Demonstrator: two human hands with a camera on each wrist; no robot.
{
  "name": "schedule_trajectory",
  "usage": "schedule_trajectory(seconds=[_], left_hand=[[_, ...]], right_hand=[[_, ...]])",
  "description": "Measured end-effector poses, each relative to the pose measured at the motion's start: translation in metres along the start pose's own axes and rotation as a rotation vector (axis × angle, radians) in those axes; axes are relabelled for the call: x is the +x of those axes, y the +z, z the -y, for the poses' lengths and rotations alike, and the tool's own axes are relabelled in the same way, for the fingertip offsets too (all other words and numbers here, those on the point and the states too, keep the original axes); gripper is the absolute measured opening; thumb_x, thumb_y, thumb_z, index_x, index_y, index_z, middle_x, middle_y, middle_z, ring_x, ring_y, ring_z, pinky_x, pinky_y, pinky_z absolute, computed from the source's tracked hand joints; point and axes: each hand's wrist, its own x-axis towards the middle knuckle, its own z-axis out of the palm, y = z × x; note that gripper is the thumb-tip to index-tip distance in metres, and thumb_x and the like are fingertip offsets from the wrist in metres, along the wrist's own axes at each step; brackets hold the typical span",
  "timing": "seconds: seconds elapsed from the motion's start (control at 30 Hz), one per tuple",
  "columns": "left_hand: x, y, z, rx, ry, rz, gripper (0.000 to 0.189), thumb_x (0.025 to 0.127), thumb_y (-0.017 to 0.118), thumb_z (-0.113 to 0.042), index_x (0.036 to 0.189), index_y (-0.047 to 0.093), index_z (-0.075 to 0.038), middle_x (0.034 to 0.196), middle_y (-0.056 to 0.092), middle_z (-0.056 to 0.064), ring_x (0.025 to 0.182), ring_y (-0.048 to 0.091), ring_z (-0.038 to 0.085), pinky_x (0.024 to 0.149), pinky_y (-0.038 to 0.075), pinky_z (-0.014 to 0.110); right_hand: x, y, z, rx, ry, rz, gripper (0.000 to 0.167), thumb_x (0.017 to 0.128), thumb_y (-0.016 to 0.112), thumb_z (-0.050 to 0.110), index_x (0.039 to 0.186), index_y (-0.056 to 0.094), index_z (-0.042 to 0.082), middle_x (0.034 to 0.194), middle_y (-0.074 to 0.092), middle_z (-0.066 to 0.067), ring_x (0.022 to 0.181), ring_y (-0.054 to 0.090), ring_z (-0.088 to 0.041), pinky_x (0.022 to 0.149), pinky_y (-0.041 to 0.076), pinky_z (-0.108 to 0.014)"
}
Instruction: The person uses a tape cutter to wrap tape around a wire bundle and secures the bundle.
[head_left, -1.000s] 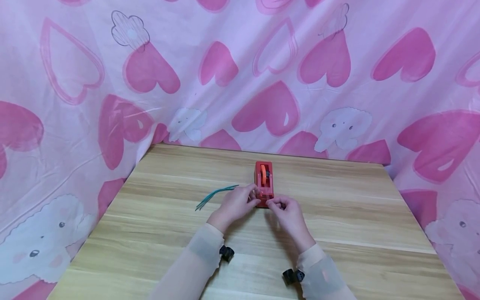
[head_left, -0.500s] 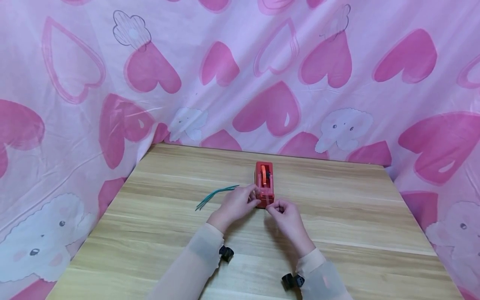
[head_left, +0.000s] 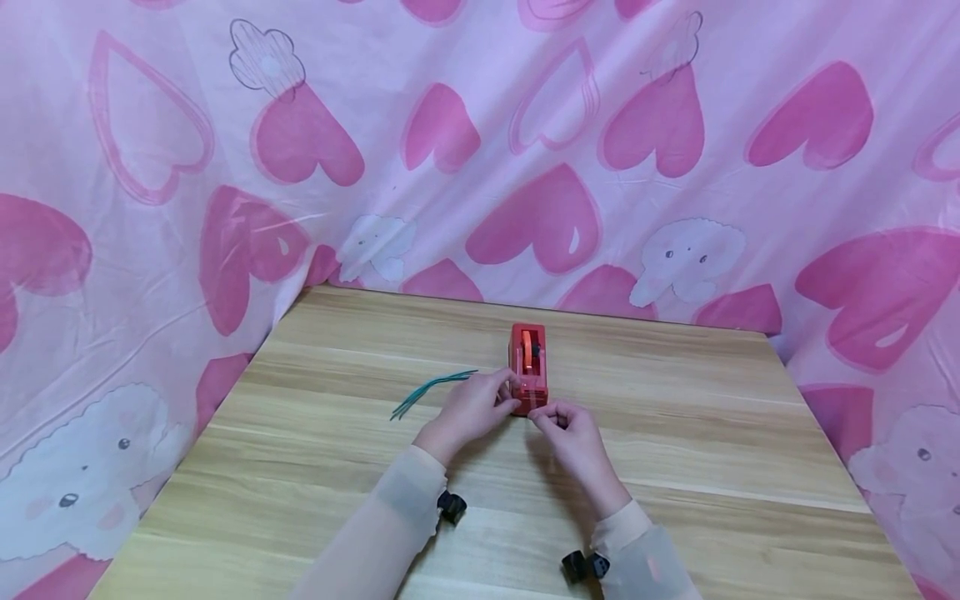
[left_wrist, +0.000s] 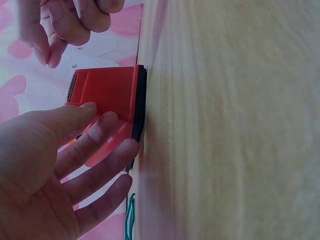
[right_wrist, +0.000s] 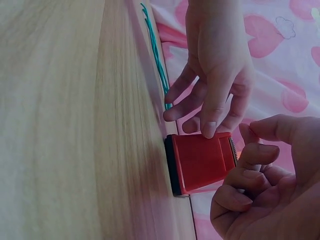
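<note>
A red tape dispenser with a black base and an orange roll stands on the table, its toothed cutter facing me. My left hand steadies it from the left, thumb at the front edge and fingers spread along the side, as the left wrist view shows. Just in front of the cutter, my right hand pinches the end of the clear tape between thumb and index finger, the other fingers curled. The strip itself barely shows. In the right wrist view, the pinching fingertips are close to the cutter teeth.
Several thin green wire-like strands lie on the wooden table, left of the dispenser and partly behind my left hand. A pink curtain with hearts hangs around the table's back and sides.
My right hand has drawn slightly toward me and to the left, ending lower in front of the dispenser. The left hand and dispenser have stayed in place.
</note>
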Motion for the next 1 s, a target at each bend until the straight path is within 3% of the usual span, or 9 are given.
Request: schedule_trajectory(seconds=[0.33, 0.67, 1.0], left_hand=[[-0.011, -0.007, 0.006, -0.071, -0.034, 0.001, 0.023, 0.099, 0.072, -0.028, 0.122, 0.065, -0.027, 0.091, 0.067, -0.013, 0.084, 0.062, 0.005, 0.079, 0.053, 0.027], [-0.026, -0.034, 0.026, -0.073, -0.094, -0.013, 0.029, 0.098, 0.073, -0.025, 0.126, 0.067, -0.019, 0.096, 0.072, -0.010, 0.084, 0.065, 0.007, 0.079, 0.055, 0.032], [-0.022, -0.055, 0.045, -0.032, -0.072, -0.073, 0.027, 0.096, 0.075, -0.020, 0.121, 0.069, -0.014, 0.101, 0.075, -0.005, 0.087, 0.066, 0.010, 0.086, 0.054, 0.037]], right_hand=[[-0.002, 0.005, -0.005, 0.012, 0.029, 0.033, 0.020, 0.100, 0.068, 0.022, 0.104, 0.075, 0.003, 0.081, 0.060, -0.001, 0.074, 0.050, -0.013, 0.065, 0.043, -0.023], [-0.005, 0.010, -0.007, 0.031, 0.040, 0.054, 0.016, 0.097, 0.072, 0.022, 0.105, 0.074, 0.009, 0.081, 0.063, -0.002, 0.071, 0.055, -0.015, 0.061, 0.046, -0.023], [-0.005, 0.001, -0.005, 0.018, 0.046, 0.061, 0.016, 0.099, 0.069, 0.022, 0.109, 0.072, 0.009, 0.081, 0.060, -0.004, 0.063, 0.049, -0.014, 0.050, 0.041, -0.025]])
